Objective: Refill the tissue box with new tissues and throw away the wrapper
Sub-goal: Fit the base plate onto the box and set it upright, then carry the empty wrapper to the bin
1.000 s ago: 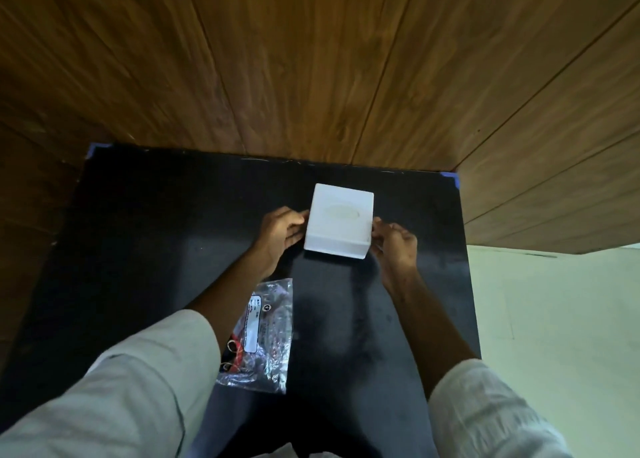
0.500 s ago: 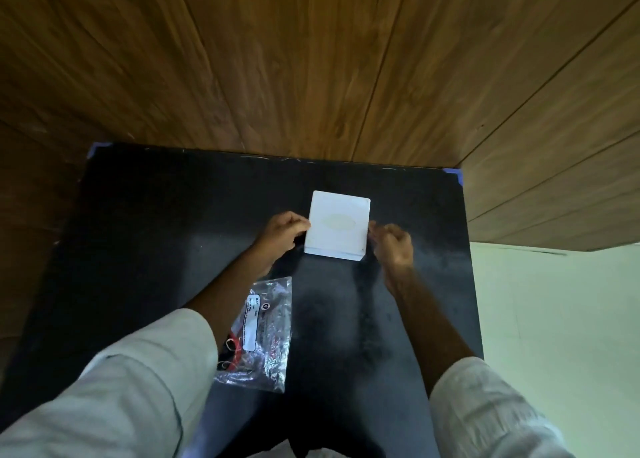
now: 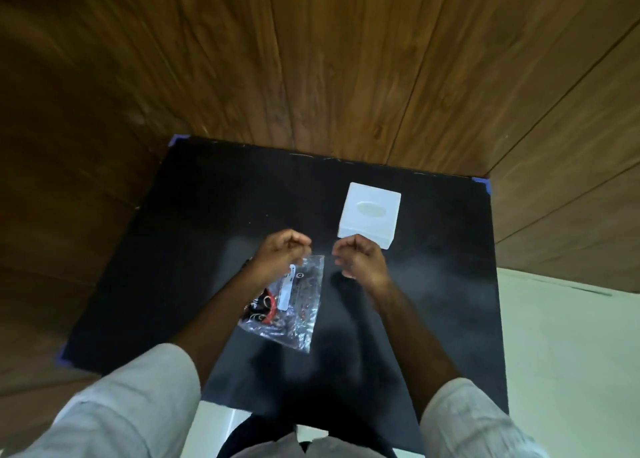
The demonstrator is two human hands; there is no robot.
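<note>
The white tissue box [image 3: 370,215] stands on the black table [image 3: 194,215] at the back right, its oval slot facing up, with neither hand on it. A clear plastic wrapper [image 3: 294,305] with a white label and red print lies in front of it, near the table's middle. My left hand [image 3: 280,255] is curled over the wrapper's top left corner, fingertips pinched on its edge. My right hand [image 3: 360,262] hovers just right of the wrapper and just in front of the box, fingers curled in, with nothing in it.
Wood-panelled walls [image 3: 329,59] close in behind and to both sides of the table. Blue tape [image 3: 483,182] marks the table's corners. A pale floor [image 3: 568,353] lies to the right. My white sleeves fill the bottom of the view.
Both hands have let go of the tissue box and drawn back toward me. The left hand now pinches the wrapper's top corner, and the right hand has closed beside it.
</note>
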